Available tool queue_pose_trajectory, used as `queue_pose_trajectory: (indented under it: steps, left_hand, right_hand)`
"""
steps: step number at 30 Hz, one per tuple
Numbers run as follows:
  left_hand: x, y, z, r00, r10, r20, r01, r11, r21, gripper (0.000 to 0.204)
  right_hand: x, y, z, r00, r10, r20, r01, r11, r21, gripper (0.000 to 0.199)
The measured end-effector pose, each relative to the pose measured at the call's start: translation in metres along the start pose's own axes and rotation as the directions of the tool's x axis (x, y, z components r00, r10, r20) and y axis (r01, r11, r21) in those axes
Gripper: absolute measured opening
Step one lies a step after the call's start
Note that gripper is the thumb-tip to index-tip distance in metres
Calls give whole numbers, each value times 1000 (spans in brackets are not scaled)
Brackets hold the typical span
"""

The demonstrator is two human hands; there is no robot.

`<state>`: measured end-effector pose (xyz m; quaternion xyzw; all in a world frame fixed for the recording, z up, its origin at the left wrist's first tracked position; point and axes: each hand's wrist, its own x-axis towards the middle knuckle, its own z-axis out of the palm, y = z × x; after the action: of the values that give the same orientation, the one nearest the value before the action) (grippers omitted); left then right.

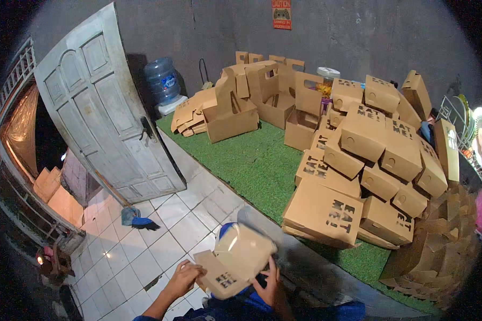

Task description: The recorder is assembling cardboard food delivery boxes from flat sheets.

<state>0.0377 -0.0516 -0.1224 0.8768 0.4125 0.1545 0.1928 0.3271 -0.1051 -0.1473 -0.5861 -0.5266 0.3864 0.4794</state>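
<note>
Over my lap, a brown cardboard food box point(247, 252) is held between both hands, part folded, its lid panel raised and its shiny inner side showing. Dark cut-out lettering marks the panel nearest me. My left hand point(186, 277) pinches the box's left flap with thumb and fingers. At the right edge, my right hand point(269, 284) grips the side of the box, thumb up; some of its fingers are hidden. To the right, a finished-looking closed box point(321, 211) sits at the front of a pile of similar boxes point(364, 131).
Green artificial turf point(241, 160) covers a raised ledge. On it stand handled cardboard carriers point(233, 120) and, at right, a stack of flat cardboard blanks point(434, 246). A water jug point(162, 80) is by the wall. A white door point(107, 107) stands ajar; a blue broom point(143, 222) lies on the tiles.
</note>
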Motion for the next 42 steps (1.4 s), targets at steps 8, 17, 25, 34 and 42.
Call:
queue_pose_trajectory:
  steps: [8, 17, 25, 34, 42]
  left_hand:
    - [-15, -52, 7, 999, -36, -9, 37, 991, 127, 29]
    - [29, -98, -5, 984, 172, 41, -175, 979, 102, 20]
    - [83, -13, -11, 992, 13, 129, 50, 881, -471, 22]
    - [122, 106, 50, 893, 296, 339, 115, 577, -808, 45]
    - [135, 105, 34, 790, 183, 584, 384, 596, -706, 44]
  right_hand:
    - [30, 96, 4, 955, -32, 296, 4, 995, 95, 46]
    - [8, 109, 0, 987, -159, 24, 146, 951, 271, 17]
    - [9, 75, -11, 991, -58, -125, 76, 986, 146, 16]
    - [6, 37, -16, 893, -88, -440, 234, 928, 290, 10]
    - [-20, 11, -24, 836, -17, -548, 197, 942, 273, 27]
